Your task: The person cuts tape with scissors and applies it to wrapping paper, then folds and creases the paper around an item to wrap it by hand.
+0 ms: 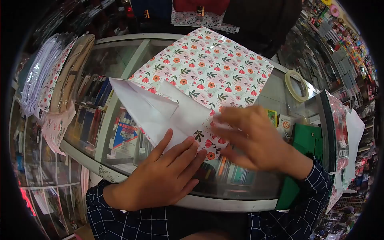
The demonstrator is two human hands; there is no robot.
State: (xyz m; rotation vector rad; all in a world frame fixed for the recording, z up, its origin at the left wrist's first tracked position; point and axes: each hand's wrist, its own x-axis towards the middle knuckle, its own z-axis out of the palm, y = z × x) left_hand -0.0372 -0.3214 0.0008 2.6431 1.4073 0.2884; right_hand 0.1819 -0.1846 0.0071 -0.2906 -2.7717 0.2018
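A floral-printed sheet of wrapping paper (208,60) lies at a slant on the glass counter. Its near end is folded into flaps that show the white inner side (150,102), with one pointed corner raised at the left. My left hand (154,180) rests on the near edge of the folded paper, fingers stretched out and flat. Over the right part of the fold is my right hand (256,140), slightly blurred, its fingers apart and the thumb separate. Whether its fingertips touch the paper I cannot tell. Neither hand grips anything visible.
The glass counter's metal rim (224,203) runs along the front. A tape roll (296,86) lies at the right, near a green box (306,140). Wrapped paper packs (60,76) stand at the left. Folded dark cloth (260,24) lies behind. Boxes and books show beneath the glass.
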